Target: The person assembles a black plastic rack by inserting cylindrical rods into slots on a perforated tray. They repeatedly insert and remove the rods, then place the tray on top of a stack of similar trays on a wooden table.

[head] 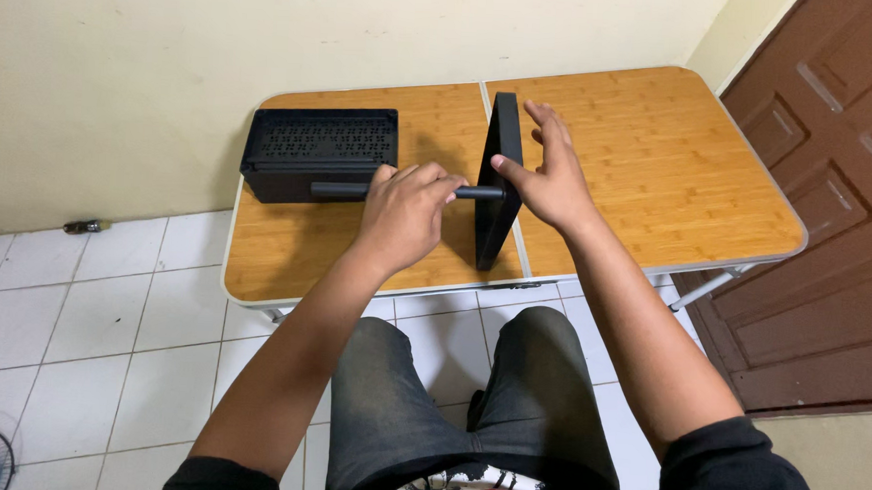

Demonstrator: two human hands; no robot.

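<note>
**Figure: Two hands steadying a rod against an upright panel**

My left hand (405, 212) was curled in a closed grip around the black rod (345, 188), which lay level over the folding table (655, 157) and met the black panel (500, 179). My right hand (551, 172) was spread flat against the panel's far face, apparently bracing it upright on its edge. The rod ran beneath my left hand, between the panel and the perforated black box (320, 152) behind it.

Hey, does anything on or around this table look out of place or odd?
A small dark object lies on the tiled floor by the wall, left of the table. Nothing looks spilled or damaged.
</note>
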